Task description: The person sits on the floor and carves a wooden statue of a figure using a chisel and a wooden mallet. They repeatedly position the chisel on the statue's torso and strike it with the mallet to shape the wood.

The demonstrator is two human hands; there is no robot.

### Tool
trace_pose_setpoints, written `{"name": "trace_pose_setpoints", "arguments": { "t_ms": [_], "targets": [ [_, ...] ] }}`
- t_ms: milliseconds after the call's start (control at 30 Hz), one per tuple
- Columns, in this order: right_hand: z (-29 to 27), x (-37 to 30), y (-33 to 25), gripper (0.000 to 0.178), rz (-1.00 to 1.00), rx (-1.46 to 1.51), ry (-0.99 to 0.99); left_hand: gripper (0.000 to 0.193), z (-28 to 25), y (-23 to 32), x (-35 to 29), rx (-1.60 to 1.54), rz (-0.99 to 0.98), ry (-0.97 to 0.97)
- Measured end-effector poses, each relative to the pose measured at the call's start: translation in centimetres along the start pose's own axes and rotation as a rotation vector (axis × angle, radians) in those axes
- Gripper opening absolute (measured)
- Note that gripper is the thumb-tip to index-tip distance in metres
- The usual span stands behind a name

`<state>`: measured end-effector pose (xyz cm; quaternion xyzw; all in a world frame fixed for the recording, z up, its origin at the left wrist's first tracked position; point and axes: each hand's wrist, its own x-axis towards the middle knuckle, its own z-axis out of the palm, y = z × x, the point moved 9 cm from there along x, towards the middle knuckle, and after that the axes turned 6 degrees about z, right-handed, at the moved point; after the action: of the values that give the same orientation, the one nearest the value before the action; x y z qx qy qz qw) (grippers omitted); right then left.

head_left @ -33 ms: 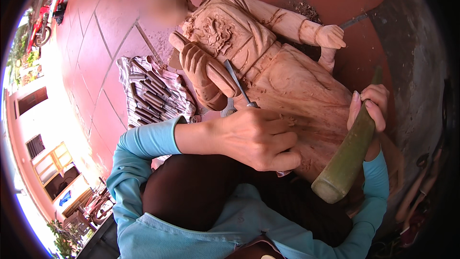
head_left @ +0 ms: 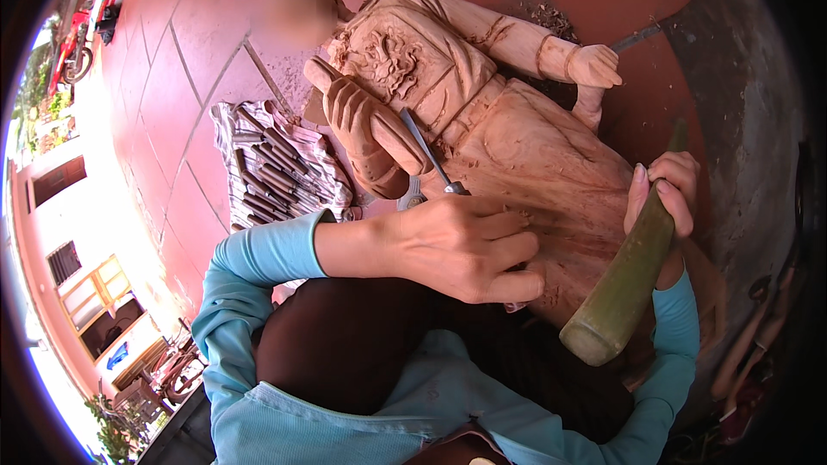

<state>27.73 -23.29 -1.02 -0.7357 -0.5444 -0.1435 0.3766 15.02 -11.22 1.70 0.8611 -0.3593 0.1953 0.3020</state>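
"What's that right hand [head_left: 670, 182] got?"
"The mallet [head_left: 622, 284], fingers wrapped round its thin end, by the statue [head_left: 525, 125]'s lower end."
"Left hand [head_left: 469, 245]?"
"Curled over the statue's lower body, beside the chisel [head_left: 424, 145]; can't tell whether its fingers close on anything."

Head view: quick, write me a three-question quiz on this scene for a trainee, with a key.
1. True or false: the right hand grips the green club by its narrow end.
2. The laid-out tools lie on: A) a wooden tray; B) a striped cloth; C) a chair.
3. Which end of the wooden statue, head or base, does the metal blade near the left hand point toward?

Key: 1 true; 2 B; 3 head.
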Motion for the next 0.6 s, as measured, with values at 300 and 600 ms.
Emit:
{"name": "trace_pose_setpoints", "arguments": {
  "t_ms": [300, 600],
  "targets": [
    [-0.1, -0.4, 1.2, 0.050, 0.079, 0.068, 0.102, 0.038, -0.1, -4.8, 2.3, 0.399, -0.177, 0.059],
    [1.7, 1.1, 5.6, 0.039, 0.442, 0.051, -0.242, 0.044, -1.3, -8.6, 2.3, 0.403, -0.439, 0.297]
  ]
}}
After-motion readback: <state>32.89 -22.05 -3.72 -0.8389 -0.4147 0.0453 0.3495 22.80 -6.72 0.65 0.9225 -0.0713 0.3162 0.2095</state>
